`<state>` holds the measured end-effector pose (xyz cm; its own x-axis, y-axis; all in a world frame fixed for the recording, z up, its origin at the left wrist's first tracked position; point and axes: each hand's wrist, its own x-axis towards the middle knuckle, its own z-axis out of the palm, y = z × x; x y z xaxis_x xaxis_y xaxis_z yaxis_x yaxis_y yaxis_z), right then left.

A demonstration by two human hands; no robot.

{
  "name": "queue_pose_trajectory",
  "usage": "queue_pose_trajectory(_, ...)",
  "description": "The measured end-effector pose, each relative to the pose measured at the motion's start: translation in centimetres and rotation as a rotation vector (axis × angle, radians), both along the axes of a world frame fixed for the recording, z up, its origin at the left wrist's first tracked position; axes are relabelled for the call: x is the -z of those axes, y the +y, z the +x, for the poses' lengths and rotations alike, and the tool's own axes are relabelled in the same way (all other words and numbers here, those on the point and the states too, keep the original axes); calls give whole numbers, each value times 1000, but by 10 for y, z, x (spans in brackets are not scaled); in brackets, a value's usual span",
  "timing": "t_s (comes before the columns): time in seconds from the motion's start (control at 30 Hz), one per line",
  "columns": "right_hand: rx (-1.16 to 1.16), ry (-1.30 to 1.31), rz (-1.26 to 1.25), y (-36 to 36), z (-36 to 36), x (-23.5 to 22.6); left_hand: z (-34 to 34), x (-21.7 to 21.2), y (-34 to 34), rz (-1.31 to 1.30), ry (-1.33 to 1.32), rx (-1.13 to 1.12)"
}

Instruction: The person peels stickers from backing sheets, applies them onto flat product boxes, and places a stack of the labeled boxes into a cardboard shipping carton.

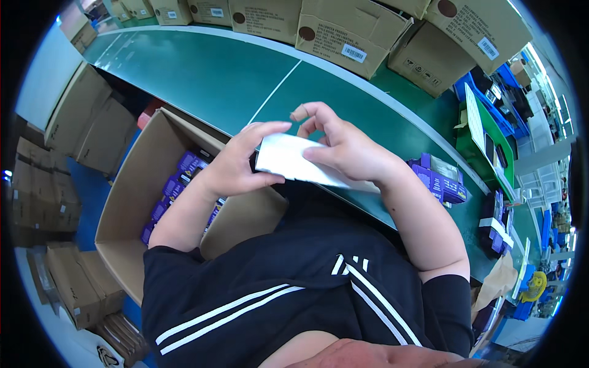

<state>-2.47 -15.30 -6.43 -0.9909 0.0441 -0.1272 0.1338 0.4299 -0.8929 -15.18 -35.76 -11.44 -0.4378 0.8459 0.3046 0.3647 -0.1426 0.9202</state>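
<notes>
Between my two hands is a flat white piece [283, 158], like folded paper or card; its exact kind does not show. My left hand [232, 164] grips its left end, thumb along the near edge and fingers at the far edge. My right hand [346, 147] is closed on it too, the thumb pressed on its upper face and the index finger bent up above it. Below my left forearm stands an open cardboard carton [126, 205], with several purple packages [175, 185] inside, partly hidden by my arm.
Beyond my hands runs a green worktable [202, 76] with cardboard boxes [350, 37] along its far side. On the right are purple packages [438, 181], a banded purple bundle [496, 226], a green bin [472, 138] and blue trays [512, 116]. More cartons [80, 282] stand at the left.
</notes>
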Motion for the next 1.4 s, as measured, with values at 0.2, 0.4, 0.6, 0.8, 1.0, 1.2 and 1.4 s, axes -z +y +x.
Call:
queue_pose_trajectory(0.2, -134, -29, -334, -5, 57, -11, 26, -20, -17, 142, 548, 58)
queue_pose_trajectory(0.4, -173, 219, 64, 18, 145, -4, 68, -13, -3, 174, 278, 121)
queue_pose_trajectory(0.6, 294, -172, 472, 10, 216, 16, 117, -2, 26, 31, -168, 118)
queue_pose_trajectory(0.8, 391, -155, 546, 17, 247, 53, 128, 18, 73, 81, 371, 271)
queue_pose_trajectory(1.0, 377, 365, 335, 23, 219, 32, 134, 18, 99, 52, 466, 385)
queue_pose_trajectory(1.2, 431, 320, 70, 33, 193, 35, 126, 17, 113, 2, 449, 389)
queue_pose_trajectory(1.4, 499, 485, 266, 34, 178, 47, 118, 6, 117, -159, 391, 381)
